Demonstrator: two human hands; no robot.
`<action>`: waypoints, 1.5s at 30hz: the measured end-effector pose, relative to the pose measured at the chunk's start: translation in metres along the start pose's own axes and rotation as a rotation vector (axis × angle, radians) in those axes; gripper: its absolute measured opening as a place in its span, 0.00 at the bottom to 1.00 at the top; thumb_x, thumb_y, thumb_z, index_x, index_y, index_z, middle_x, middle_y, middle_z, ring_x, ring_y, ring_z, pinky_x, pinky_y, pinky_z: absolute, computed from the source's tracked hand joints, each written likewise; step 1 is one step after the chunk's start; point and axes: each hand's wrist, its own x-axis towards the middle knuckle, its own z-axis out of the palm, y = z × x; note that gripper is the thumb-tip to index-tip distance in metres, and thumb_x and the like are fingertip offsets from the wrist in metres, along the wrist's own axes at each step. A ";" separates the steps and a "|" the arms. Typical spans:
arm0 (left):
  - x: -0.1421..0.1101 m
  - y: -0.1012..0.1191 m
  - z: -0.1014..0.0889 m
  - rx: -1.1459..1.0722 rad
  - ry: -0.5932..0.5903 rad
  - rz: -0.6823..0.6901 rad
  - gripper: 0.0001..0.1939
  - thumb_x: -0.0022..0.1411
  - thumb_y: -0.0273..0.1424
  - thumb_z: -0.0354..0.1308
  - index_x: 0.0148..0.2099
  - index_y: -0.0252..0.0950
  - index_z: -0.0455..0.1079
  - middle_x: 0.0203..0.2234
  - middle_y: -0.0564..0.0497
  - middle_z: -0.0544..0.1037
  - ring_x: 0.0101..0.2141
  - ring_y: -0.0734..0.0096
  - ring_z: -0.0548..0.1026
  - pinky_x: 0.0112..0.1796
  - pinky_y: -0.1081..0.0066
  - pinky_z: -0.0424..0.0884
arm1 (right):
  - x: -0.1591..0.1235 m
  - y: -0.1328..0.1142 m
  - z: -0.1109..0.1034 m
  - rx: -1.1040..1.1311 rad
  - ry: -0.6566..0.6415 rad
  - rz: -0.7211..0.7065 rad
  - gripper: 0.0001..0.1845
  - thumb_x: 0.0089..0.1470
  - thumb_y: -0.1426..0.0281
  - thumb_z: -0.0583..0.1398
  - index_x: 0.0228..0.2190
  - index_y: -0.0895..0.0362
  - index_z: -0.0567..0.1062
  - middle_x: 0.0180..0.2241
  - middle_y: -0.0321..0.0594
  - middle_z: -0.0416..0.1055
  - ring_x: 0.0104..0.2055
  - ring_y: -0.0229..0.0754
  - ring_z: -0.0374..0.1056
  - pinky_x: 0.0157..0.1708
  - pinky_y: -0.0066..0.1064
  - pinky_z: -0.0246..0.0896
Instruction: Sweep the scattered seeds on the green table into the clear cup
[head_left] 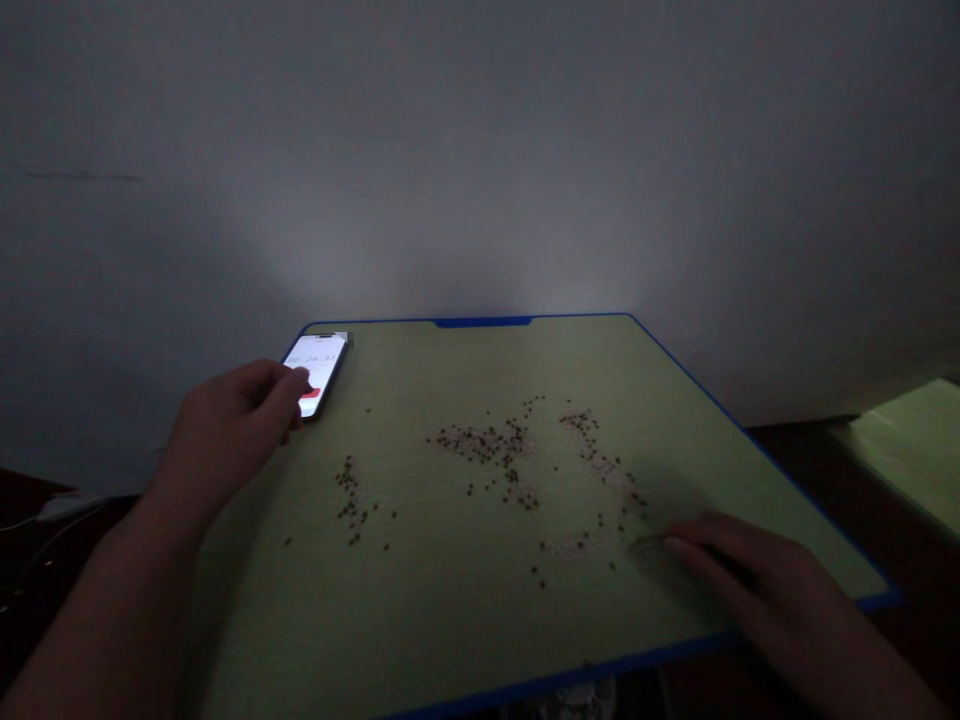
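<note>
My left hand (244,415) is at the left edge of the table, with thumb and fingers pinched together. It overlaps the lower part of a lit smartphone (327,365) that shows a timer-like screen; whether it touches the screen, or has something tiny in the pinch, I cannot tell. My right hand (739,565) rests low over the right front of the table, fingers closed in a pinch whose content is hidden. Left of it lie scattered small dark bean-like bits (484,443) mixed with fine pale grains (619,482). A smaller group of dark bits (347,490) lies nearer my left hand.
The pale green tabletop (465,610) has a blue rim and stands against a grey wall (480,160). Below its front edge a container (577,698) is partly visible. Another light green surface (911,450) is at the far right. White cables (71,505) lie at the left.
</note>
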 end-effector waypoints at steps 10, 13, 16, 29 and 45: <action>-0.001 0.002 -0.002 0.016 -0.002 0.008 0.17 0.57 0.42 0.47 0.24 0.38 0.66 0.13 0.56 0.69 0.19 0.74 0.65 0.24 0.73 0.58 | 0.006 -0.054 0.050 0.140 0.001 0.040 0.15 0.58 0.66 0.52 0.38 0.54 0.79 0.36 0.43 0.79 0.35 0.47 0.76 0.34 0.37 0.73; -0.001 0.001 -0.001 0.011 0.001 0.006 0.17 0.57 0.43 0.47 0.24 0.38 0.66 0.13 0.56 0.69 0.18 0.74 0.66 0.24 0.72 0.58 | 0.019 -0.076 0.059 0.193 -0.012 0.056 0.15 0.58 0.68 0.52 0.38 0.53 0.78 0.34 0.42 0.79 0.32 0.45 0.76 0.32 0.36 0.73; -0.001 0.000 -0.001 -0.017 -0.008 0.008 0.16 0.57 0.43 0.47 0.25 0.38 0.67 0.14 0.56 0.70 0.19 0.74 0.66 0.25 0.72 0.59 | 0.030 -0.082 0.052 0.259 0.029 0.102 0.14 0.58 0.66 0.53 0.38 0.54 0.78 0.29 0.40 0.79 0.27 0.43 0.75 0.28 0.32 0.71; 0.000 0.000 0.001 0.004 -0.038 0.025 0.16 0.56 0.43 0.47 0.25 0.38 0.66 0.14 0.56 0.70 0.18 0.74 0.67 0.24 0.72 0.59 | 0.003 -0.016 0.014 0.192 0.163 0.269 0.16 0.51 0.55 0.57 0.30 0.53 0.78 0.27 0.41 0.79 0.24 0.47 0.75 0.16 0.30 0.68; -0.002 0.000 -0.001 -0.009 -0.091 0.021 0.17 0.56 0.44 0.47 0.26 0.38 0.66 0.15 0.55 0.71 0.18 0.74 0.67 0.23 0.72 0.60 | 0.034 -0.055 0.023 0.262 0.035 0.115 0.14 0.56 0.60 0.55 0.36 0.53 0.77 0.24 0.36 0.78 0.24 0.41 0.73 0.23 0.28 0.67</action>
